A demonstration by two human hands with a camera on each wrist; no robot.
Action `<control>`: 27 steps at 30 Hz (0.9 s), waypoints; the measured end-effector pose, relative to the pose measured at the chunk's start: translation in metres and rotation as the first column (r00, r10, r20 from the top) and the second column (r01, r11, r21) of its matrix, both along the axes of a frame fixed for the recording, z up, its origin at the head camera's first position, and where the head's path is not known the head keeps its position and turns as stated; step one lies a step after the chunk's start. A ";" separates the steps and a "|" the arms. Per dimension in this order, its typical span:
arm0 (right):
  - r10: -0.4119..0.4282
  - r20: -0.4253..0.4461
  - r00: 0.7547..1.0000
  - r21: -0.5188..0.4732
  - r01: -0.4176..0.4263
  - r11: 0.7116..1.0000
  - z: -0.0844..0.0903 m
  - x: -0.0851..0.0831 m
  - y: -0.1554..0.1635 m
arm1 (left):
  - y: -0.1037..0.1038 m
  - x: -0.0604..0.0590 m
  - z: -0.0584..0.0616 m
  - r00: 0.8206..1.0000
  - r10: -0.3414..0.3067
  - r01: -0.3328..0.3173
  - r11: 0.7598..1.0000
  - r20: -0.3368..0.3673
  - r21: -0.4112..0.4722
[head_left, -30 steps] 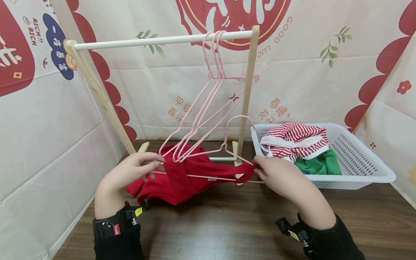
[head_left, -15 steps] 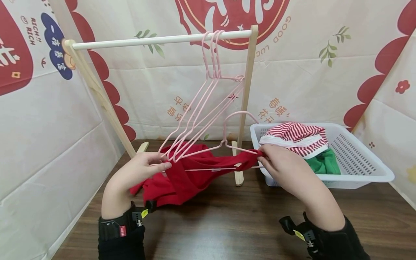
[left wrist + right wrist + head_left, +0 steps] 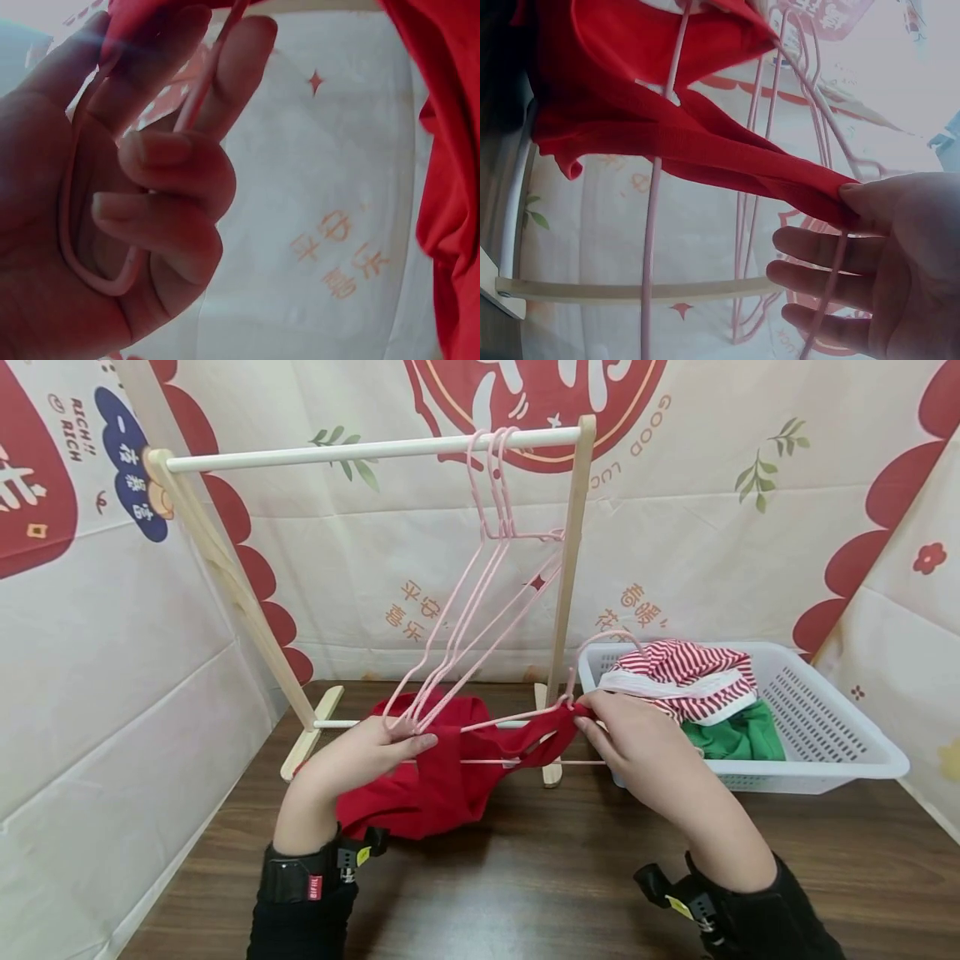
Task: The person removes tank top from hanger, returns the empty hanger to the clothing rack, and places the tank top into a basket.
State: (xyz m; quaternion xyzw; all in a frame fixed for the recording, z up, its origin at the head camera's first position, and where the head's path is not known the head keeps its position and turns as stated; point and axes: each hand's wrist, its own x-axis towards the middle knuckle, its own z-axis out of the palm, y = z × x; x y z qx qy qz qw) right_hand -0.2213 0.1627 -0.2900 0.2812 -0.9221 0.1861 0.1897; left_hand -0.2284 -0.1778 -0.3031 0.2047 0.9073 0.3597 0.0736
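The left hand (image 3: 360, 760) has its grip curled round one end of a pink wire hanger (image 3: 495, 727); the right hand (image 3: 637, 747) pinches the other end together with a fold of the red garment (image 3: 442, 777). Hanger and garment hang just above the dark wooden surface (image 3: 540, 877), toward its back edge. Behind stands the wooden clothes rack (image 3: 360, 452) with three pink hangers (image 3: 491, 485) hooked on its rail. At the back right corner sits a white basket (image 3: 825, 727) holding a striped garment (image 3: 682, 681) and a green garment (image 3: 738, 739).
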 end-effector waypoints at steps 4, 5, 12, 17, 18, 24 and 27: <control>-0.002 0.010 1.000 -0.008 0.003 1.000 0.000 -0.001 0.000 | 0.006 -0.001 -0.002 1.000 0.019 -0.019 1.000 0.013 -0.004; -0.004 0.015 1.000 -0.012 0.004 1.000 0.000 -0.001 0.001 | 0.007 -0.001 -0.002 1.000 0.013 -0.013 1.000 0.011 0.002; 0.006 0.053 0.999 -0.053 -0.003 0.999 0.005 0.000 0.006 | 0.005 -0.002 0.000 0.997 0.061 -0.066 0.993 0.051 0.097; -0.002 0.055 0.998 -0.077 0.006 0.997 0.008 0.002 0.012 | 0.001 -0.004 0.000 0.998 0.053 -0.056 0.990 0.030 0.132; -0.006 0.056 0.998 -0.085 0.011 0.996 0.009 0.002 0.014 | 0.000 -0.004 0.001 0.999 0.041 -0.042 0.990 0.016 0.135; -0.033 0.044 0.998 -0.144 0.039 0.989 0.012 0.003 0.026 | -0.007 -0.004 0.002 0.998 0.048 -0.043 0.989 -0.033 0.145; -0.033 0.025 0.999 -0.165 0.037 0.986 0.014 0.003 0.031 | -0.010 -0.004 0.002 0.998 0.064 -0.059 0.982 -0.024 0.177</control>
